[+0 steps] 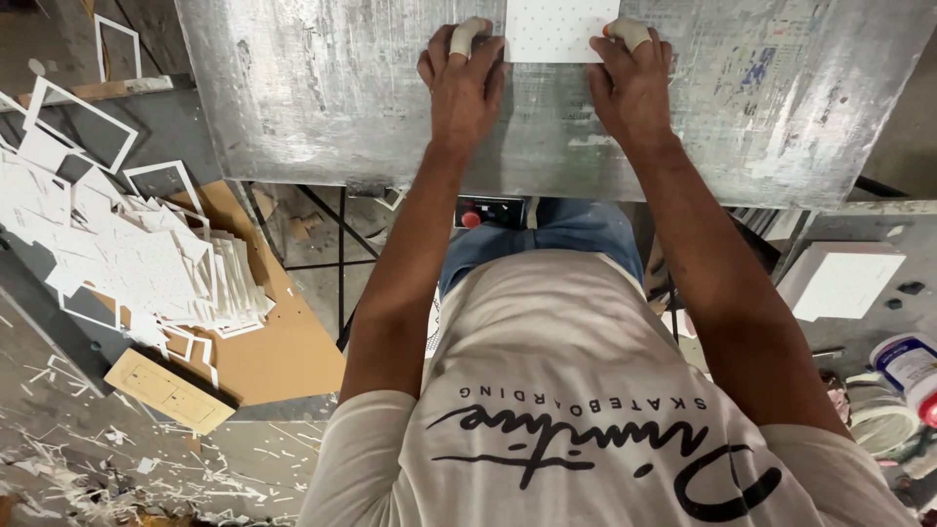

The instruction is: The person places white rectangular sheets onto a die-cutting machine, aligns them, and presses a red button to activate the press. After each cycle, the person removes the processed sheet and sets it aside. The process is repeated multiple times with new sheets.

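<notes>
While the pile of white offcut frames (146, 259) lies at nine o'clock and a white block (839, 281) at three o'clock below the worktop (322, 98), both arms reach toward twelve. The left hand (462, 83) and right hand (632, 83) rest flat, fingers spread, unclenched. Their taped fingertips (467, 37) press the near corners of the white dotted sheet (559, 29) at twelve o'clock.

white offcut pile (137, 254), white block (841, 280), tub (908, 363).
</notes>
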